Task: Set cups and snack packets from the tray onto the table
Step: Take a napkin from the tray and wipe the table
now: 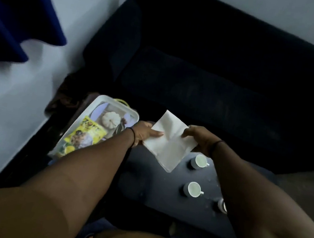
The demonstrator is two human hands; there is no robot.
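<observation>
Both hands pinch one white napkin [170, 141] above the dark table [160, 197]: left hand [143, 133] at its 9 o'clock edge, right hand [200, 139] at 3 o'clock. Two cups [193, 189] stand on the table at 5 o'clock from the napkin. The yellow snack packet [85, 134] lies in the tray [101, 99] at 9 o'clock.

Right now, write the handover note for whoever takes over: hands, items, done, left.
Left hand and right hand both hold one white napkin above the dark table.
On the table: two cups in full view, a third partly hidden by the right arm.
Still in the tray: yellow snack packet.
Left: set down the napkin, move the packet.
</observation>
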